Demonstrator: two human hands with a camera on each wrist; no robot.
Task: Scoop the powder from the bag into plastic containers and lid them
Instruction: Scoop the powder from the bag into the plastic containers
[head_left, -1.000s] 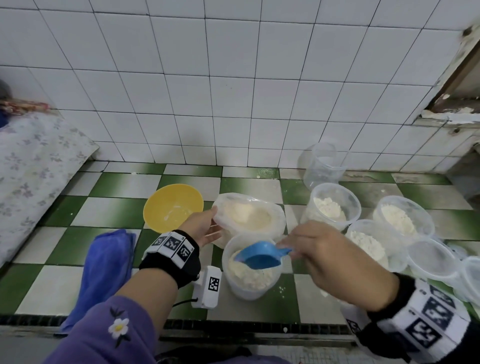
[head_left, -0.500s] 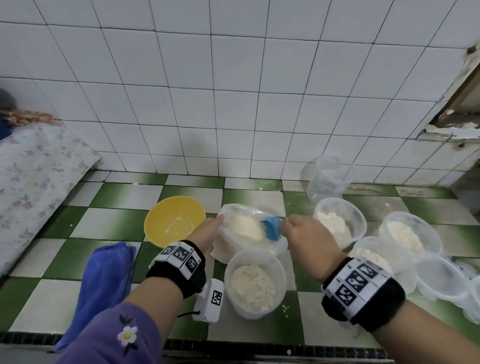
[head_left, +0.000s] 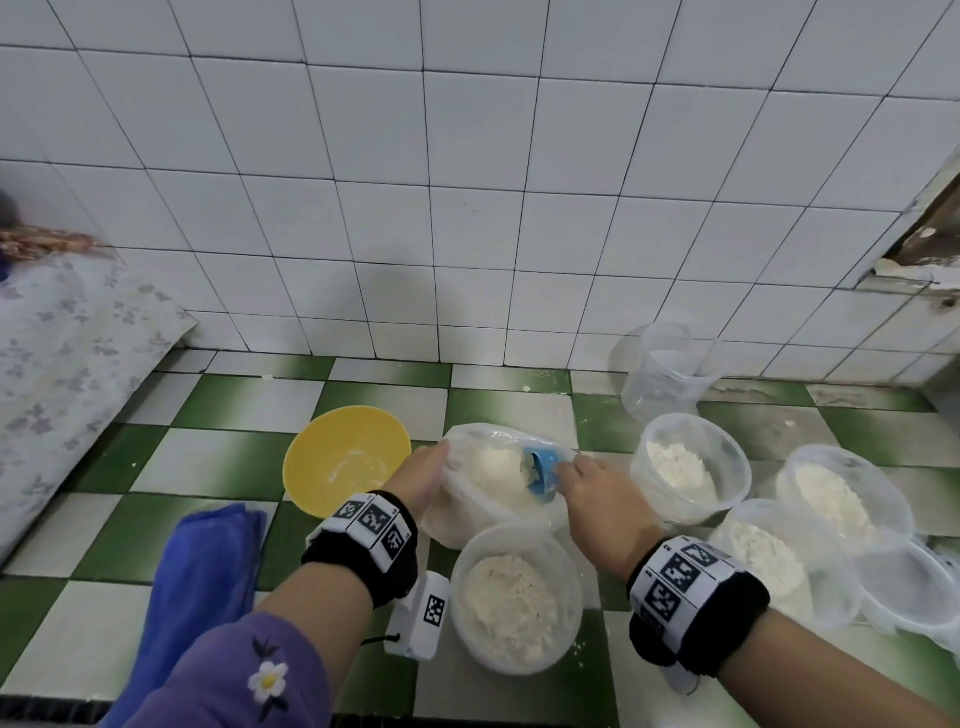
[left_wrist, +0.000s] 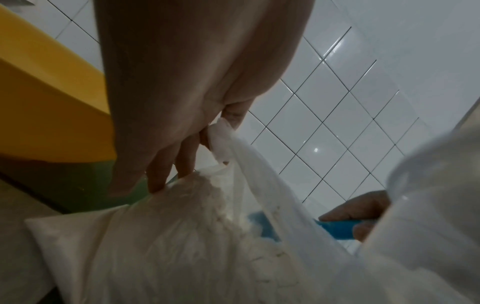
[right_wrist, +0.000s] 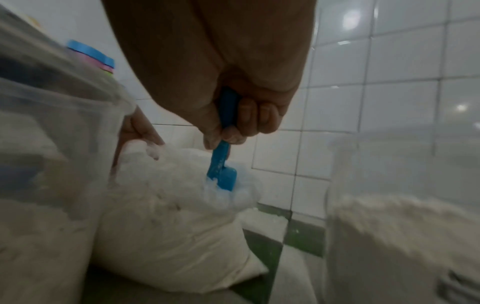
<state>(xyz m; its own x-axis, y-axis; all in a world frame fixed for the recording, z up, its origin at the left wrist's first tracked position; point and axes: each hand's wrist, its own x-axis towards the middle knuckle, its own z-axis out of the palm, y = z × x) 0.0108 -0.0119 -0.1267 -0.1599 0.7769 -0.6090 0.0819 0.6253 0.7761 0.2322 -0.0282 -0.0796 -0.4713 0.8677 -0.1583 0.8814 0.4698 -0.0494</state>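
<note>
Left hand (head_left: 422, 480) pinching bag (head_left: 488, 525) rim, holding it open. Right hand (head_left: 597, 499) gripping scoop (head_left: 543, 475) handle, digging into powder (head_left: 498, 475) beside tub (head_left: 514, 597).

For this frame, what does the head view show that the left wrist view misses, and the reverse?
Head view only: four clear plastic containers holding powder, the nearest in front of the bag, plus a blue cloth.

Left wrist view only: the left hand pinching the white plastic bag's rim in its grip.

Both: the round yellow plastic bowl, the bag and the blue plastic scoop in the powder, held by the right hand.
</note>
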